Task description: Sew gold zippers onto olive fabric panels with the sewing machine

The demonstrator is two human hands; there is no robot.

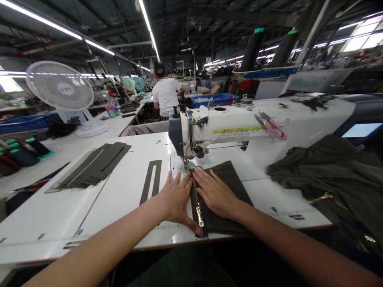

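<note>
A dark olive fabric piece [231, 179] lies on the white sewing table, its far end reaching the needle area of the sewing machine [187, 155]. Along its left side runs a zipper with gold teeth and a gold zipper pull [199, 215]. My left hand [177, 197] rests with fingers spread, fingertips at the zipper's left edge near the presser foot and thumb by the pull. Flat on the fabric, just right of the zipper, is my right hand [217, 193], its fingers stretched toward the needle. Both palms hide parts of the cloth.
A slotted dark strip [151, 179] lies left of my hand, and a stack of cut pieces [95, 165] farther left. Pink-handled snips [272, 124] rest on the machine arm. Bunched fabric [326, 171] covers the right side. A fan [61, 85] and a co-worker [166, 93] are beyond.
</note>
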